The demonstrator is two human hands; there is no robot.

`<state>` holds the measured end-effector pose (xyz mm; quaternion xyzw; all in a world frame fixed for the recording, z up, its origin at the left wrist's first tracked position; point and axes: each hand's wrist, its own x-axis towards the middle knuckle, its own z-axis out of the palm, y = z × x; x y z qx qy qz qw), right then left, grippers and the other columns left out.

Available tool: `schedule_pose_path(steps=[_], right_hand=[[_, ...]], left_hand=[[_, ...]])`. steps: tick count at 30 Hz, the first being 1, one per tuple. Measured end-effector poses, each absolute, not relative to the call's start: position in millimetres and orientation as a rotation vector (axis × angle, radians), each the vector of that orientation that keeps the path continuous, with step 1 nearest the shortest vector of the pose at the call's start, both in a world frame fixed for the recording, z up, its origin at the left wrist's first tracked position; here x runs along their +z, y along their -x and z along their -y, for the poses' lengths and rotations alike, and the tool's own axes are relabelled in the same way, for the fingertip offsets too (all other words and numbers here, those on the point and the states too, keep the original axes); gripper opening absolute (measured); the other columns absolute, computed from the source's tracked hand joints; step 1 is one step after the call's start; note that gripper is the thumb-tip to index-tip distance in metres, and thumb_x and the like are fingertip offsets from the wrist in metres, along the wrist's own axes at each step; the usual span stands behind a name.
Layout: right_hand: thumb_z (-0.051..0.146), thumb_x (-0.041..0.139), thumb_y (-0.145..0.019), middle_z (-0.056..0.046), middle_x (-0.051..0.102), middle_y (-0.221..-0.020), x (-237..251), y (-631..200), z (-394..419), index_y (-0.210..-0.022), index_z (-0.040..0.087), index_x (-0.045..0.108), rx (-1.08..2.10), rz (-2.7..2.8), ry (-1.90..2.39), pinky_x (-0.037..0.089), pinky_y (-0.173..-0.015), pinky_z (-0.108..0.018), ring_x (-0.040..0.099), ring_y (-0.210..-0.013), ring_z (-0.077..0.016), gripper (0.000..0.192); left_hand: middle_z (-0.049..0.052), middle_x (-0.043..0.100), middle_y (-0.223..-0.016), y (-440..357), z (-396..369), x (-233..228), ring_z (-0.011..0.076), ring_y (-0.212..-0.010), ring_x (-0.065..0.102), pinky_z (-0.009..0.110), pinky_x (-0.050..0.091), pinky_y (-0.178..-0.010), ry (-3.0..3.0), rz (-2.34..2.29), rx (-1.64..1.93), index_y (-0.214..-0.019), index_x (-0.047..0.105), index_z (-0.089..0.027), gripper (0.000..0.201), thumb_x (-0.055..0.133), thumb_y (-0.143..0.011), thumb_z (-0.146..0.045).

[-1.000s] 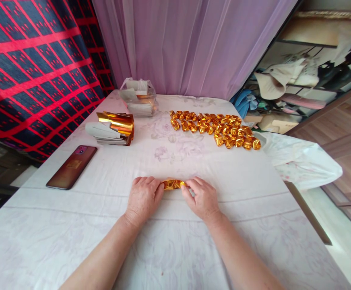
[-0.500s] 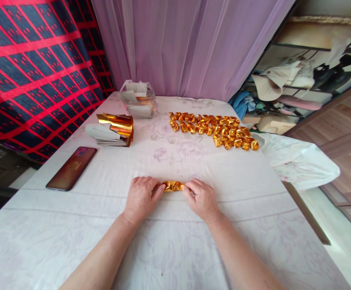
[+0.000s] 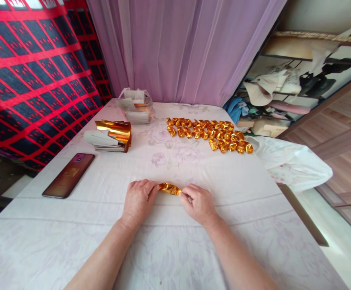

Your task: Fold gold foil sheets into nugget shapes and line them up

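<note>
A crinkled strip of folded gold foil paper (image 3: 170,188) lies crosswise just above the tablecloth, stretched between my two hands. My left hand (image 3: 139,198) pinches its left end between thumb and fingers. At the right end, my right hand (image 3: 198,202) grips it the same way, fingers curled in. Both fingertips partly hide the strip's ends. Beyond, folded gold foil pieces (image 3: 220,135) sit in several rows at the back right. To the back left stands a bent stack of gold-and-white foil sheets (image 3: 115,136).
A brown phone (image 3: 69,175) lies at the table's left side. Behind the stack is a clear plastic bag of paper sheets (image 3: 135,106). A white plastic bag (image 3: 296,161) sits by the right table edge, near shelves with shoes and a hat (image 3: 261,90). Purple curtain (image 3: 175,48) hangs behind.
The gold strip has gone from nearly straight to slightly arched and tilted, its right end lower. Both hands keep hold of it. The whole view has shifted a little.
</note>
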<state>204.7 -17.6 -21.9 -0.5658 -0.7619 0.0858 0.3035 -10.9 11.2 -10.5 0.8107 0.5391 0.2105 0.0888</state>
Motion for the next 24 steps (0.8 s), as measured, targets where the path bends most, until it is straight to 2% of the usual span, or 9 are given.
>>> schedule_pose_path(steps=[5,11,13,18,24], right_hand=[[0.023,0.048,-0.083,0.003,0.054,-0.056,-23,-208,14,-0.055,0.021,0.052,0.240,1.961,1.574,0.029,-0.056,-0.024,0.049,-0.054,-0.0103,0.029],[0.029,0.051,-0.083,-0.001,0.066,-0.063,-11,-236,-19,-0.058,0.021,0.061,0.003,1.713,1.963,0.028,-0.056,-0.025,0.052,-0.057,-0.0123,0.029],[0.033,0.053,-0.085,-0.003,0.070,-0.071,-5,-246,-37,-0.063,0.021,0.066,-0.039,1.573,2.217,0.027,-0.056,-0.026,0.053,-0.060,-0.0133,0.029],[0.033,0.048,-0.090,-0.008,0.074,-0.080,2,-262,-74,-0.078,0.020,0.075,-0.064,1.342,2.418,0.027,-0.055,-0.027,0.057,-0.063,-0.0156,0.032],[0.037,0.042,-0.093,-0.010,0.075,-0.092,2,-269,-101,-0.096,0.023,0.078,-0.037,1.212,2.537,0.038,-0.062,-0.027,0.065,-0.076,-0.0200,0.038]], left_hand=[[0.004,0.072,-0.085,13,-15,-14,0.0220,-0.080,0.067,0.036,0.045,-0.076,-2.360,-1.587,0.674,-0.093,0.068,-0.022,0.028,0.044,-0.097,-0.035],[0.005,0.073,-0.084,20,-24,-19,0.0204,-0.075,0.068,0.032,0.048,-0.069,-2.236,-1.589,0.814,-0.090,0.067,-0.021,0.035,0.038,-0.098,-0.039],[0.005,0.073,-0.085,21,-26,-21,0.0206,-0.075,0.068,0.031,0.048,-0.067,-2.197,-1.629,0.846,-0.092,0.068,-0.021,0.037,0.037,-0.098,-0.040],[0.005,0.073,-0.083,22,-28,-25,0.0195,-0.074,0.068,0.029,0.048,-0.065,-2.096,-1.677,0.928,-0.090,0.068,-0.021,0.039,0.037,-0.097,-0.042],[0.004,0.073,-0.082,22,-29,-28,0.0191,-0.074,0.069,0.028,0.049,-0.064,-2.066,-1.664,0.992,-0.088,0.068,-0.022,0.039,0.038,-0.097,-0.044]])
